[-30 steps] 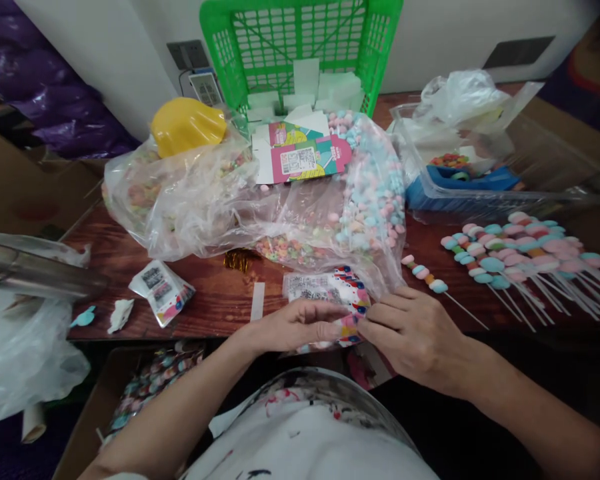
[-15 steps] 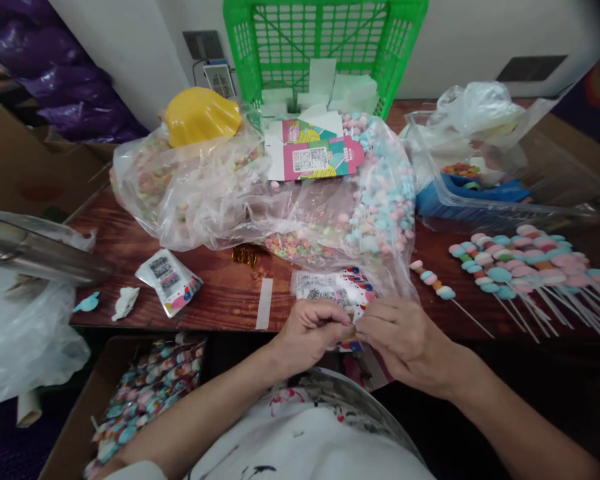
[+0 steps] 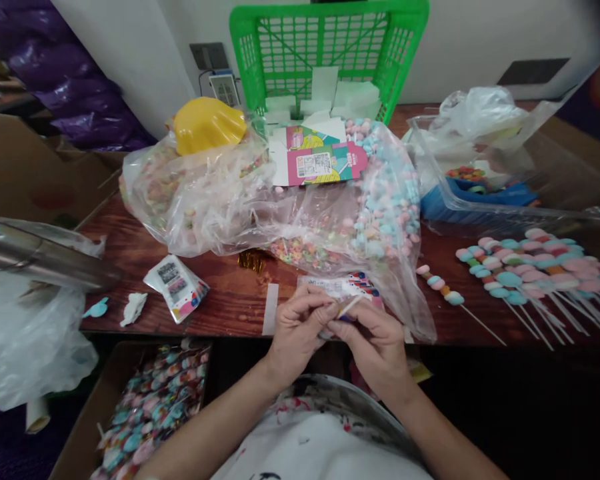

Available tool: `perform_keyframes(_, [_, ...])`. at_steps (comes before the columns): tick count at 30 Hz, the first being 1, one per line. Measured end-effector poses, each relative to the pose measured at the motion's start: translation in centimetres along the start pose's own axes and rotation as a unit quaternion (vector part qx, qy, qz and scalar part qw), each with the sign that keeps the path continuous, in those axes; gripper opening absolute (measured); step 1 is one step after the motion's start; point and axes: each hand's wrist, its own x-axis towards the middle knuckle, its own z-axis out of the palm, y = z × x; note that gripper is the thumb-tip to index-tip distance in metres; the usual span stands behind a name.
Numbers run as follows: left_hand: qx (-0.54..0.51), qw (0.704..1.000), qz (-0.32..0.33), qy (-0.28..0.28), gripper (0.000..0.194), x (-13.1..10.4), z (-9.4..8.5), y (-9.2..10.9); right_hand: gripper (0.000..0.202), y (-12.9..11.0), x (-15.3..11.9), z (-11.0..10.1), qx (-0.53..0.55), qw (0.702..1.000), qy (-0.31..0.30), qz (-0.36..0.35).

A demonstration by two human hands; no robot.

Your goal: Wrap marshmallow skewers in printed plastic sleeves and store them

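Close together at the table's front edge, my left hand (image 3: pixel 303 323) and my right hand (image 3: pixel 373 340) are both closed, fingertips meeting. From between them a short white stick (image 3: pixel 351 305) pokes up to the right. Whatever joins its lower end is mostly covered by my fingers; a bit of blue shows there. Just behind my hands lies a printed clear bag (image 3: pixel 337 287) with red and blue marks. To the right a single marshmallow skewer (image 3: pixel 440 285) lies on the table, beside a pile of similar skewers (image 3: pixel 540 263).
Large clear bags of marshmallows (image 3: pixel 387 200) and ring candy (image 3: pixel 195 207) fill the table's middle, under flat cardboard boxes (image 3: pixel 325 163). Left are a stack of printed bags (image 3: pixel 176 287) and a steel flask (image 3: pixel 35 257). Wrapped skewers fill a carton (image 3: pixel 115 373) below. A green crate (image 3: pixel 330 33) stands behind.
My hands have drawn closer together and turned, and the white stick now shows between them. The whole view has shifted slightly, with table items appearing lower and to the right.
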Motion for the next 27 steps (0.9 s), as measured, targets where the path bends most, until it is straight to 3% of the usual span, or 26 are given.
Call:
perform_keyframes(5, [0.005, 0.993, -0.089, -0.076, 0.034, -0.9, -0.9, -0.1, 0.023, 0.7, 0.5, -0.1, -0.011, 0.997, 0.004, -0.070])
perform_keyframes(9, [0.031, 0.988, -0.108, -0.110, 0.037, -1.2, -1.7, 0.6, 0.030, 1.3, 0.2, -0.2, -0.036, 0.992, 0.004, -0.120])
perform_keyframes(12, [-0.022, 0.969, -0.174, -0.175, 0.036, -1.0, -2.2, 1.2, 0.031, 1.2, 0.1, 0.1, -0.020, 0.990, -0.001, -0.141])
perform_keyframes(16, [-0.048, 0.930, -0.280, -0.232, 0.038, -0.5, -2.9, 2.0, 0.016, 0.5, 0.6, 0.1, 0.030, 0.995, -0.026, -0.089])
perform_keyframes(20, [0.001, 0.922, -0.294, -0.252, 0.035, 0.0, -3.3, 2.4, 0.008, 0.3, 0.6, 0.2, 0.145, 0.987, -0.064, -0.010])
perform_keyframes(24, [0.037, 0.916, -0.295, -0.268, 0.033, 0.3, -3.2, 2.4, 0.017, 1.2, 0.0, 1.0, 0.229, 0.972, 0.024, 0.042])
perform_keyframes(27, [0.109, 0.932, -0.238, -0.249, 0.033, 0.3, -2.8, 2.5, 0.019, 2.0, -0.2, 2.0, 0.251, 0.961, 0.069, 0.092])
